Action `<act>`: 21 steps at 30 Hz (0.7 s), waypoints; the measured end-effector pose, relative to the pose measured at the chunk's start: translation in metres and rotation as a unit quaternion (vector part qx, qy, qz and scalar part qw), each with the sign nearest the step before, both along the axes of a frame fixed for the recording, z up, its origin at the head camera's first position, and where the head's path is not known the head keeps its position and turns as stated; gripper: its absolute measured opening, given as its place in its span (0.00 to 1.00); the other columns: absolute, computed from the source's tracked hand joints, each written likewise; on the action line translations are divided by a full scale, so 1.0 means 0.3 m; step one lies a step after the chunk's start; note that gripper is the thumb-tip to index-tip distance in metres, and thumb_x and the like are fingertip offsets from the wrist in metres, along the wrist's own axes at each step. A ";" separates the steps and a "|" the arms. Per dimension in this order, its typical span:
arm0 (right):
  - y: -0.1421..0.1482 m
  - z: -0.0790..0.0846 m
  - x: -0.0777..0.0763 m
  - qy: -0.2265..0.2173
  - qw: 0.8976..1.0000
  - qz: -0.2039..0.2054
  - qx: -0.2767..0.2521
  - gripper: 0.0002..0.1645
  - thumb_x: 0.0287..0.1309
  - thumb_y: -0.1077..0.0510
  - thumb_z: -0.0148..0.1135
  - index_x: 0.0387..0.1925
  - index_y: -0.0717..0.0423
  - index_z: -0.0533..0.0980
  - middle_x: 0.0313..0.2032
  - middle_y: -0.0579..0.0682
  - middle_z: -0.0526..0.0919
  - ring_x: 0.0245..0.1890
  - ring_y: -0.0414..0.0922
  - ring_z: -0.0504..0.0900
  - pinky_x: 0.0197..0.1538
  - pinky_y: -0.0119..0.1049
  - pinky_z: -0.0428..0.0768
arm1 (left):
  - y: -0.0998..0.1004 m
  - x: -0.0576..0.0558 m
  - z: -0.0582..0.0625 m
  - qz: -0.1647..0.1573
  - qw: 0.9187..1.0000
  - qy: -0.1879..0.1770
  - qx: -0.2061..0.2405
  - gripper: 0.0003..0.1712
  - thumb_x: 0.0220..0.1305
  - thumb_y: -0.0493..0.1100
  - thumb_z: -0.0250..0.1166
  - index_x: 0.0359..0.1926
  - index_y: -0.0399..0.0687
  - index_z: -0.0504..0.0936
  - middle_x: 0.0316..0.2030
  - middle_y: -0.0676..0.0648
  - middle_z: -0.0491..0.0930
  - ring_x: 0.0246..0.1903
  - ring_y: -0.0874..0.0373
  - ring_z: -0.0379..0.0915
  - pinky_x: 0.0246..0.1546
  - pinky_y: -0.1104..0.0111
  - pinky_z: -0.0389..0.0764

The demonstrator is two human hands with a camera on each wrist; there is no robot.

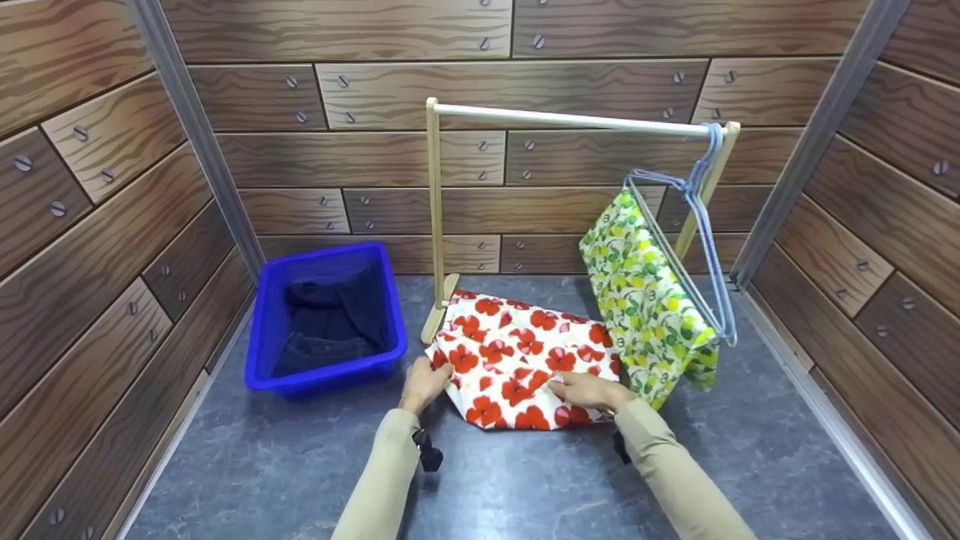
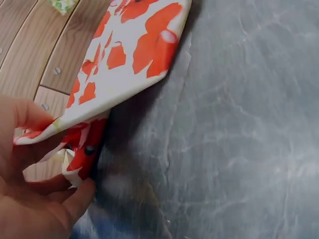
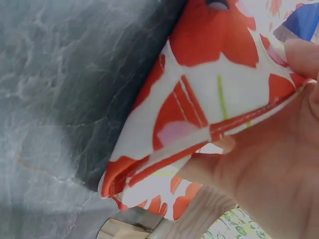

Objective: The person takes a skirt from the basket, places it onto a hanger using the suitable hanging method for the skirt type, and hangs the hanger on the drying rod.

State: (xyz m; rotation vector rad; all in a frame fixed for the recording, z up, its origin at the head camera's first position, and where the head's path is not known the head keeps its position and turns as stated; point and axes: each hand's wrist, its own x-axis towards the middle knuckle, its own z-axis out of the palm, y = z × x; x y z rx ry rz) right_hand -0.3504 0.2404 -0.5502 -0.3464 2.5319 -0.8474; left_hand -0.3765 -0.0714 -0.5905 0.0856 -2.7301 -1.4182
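Observation:
A white cloth with red flowers lies folded on the grey surface, at the foot of a wooden rack. My left hand pinches its left edge; in the left wrist view the thumb and fingers hold folded layers of the cloth. On the right, my right hand grips the cloth near its front right part. The right wrist view shows a stitched hem running into that hand, with some fingers tucked beneath the fabric.
A blue bin with dark clothes inside stands at the left. The rack's white rail carries blue hangers at its right end, where a lemon-print cloth hangs close beside the floral one. Wood-patterned walls enclose the area.

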 end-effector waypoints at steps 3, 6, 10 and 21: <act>-0.008 -0.009 0.005 -0.008 1.000 -0.006 -0.006 0.28 0.76 0.47 0.40 0.65 0.61 0.67 0.63 0.62 0.71 0.67 0.57 0.67 0.68 0.53 0.64 | 0.010 0.006 -0.006 0.021 1.000 -0.003 0.002 0.14 0.59 0.47 0.62 0.34 0.39 0.82 0.33 0.41 0.83 0.33 0.52 0.75 0.36 0.60 0.77; -0.011 -0.019 -0.003 0.001 1.000 -0.011 0.002 0.32 0.76 0.46 0.38 0.74 0.54 0.57 0.72 0.61 0.61 0.73 0.60 0.57 0.73 0.56 0.55 | 0.027 0.009 -0.007 0.049 0.999 0.016 -0.003 0.12 0.59 0.47 0.62 0.32 0.41 0.83 0.33 0.40 0.84 0.35 0.47 0.79 0.38 0.56 0.78; -0.031 -0.033 -0.040 0.018 1.000 -0.003 0.021 0.33 0.77 0.49 0.35 0.76 0.58 0.51 0.74 0.63 0.56 0.74 0.60 0.53 0.75 0.54 0.51 | 0.032 0.011 0.005 0.098 0.994 0.036 0.005 0.11 0.58 0.45 0.62 0.33 0.42 0.85 0.36 0.40 0.86 0.41 0.43 0.82 0.42 0.52 0.79; -0.049 -0.033 -0.106 -0.063 0.994 -0.088 -0.022 0.51 0.69 0.27 0.23 0.76 0.60 0.47 0.76 0.64 0.45 0.76 0.63 0.43 0.75 0.59 0.43 | 0.036 0.013 0.052 0.101 0.905 0.054 0.410 0.07 0.50 0.35 0.50 0.22 0.48 0.73 0.22 0.52 0.78 0.24 0.62 0.75 0.28 0.72 0.74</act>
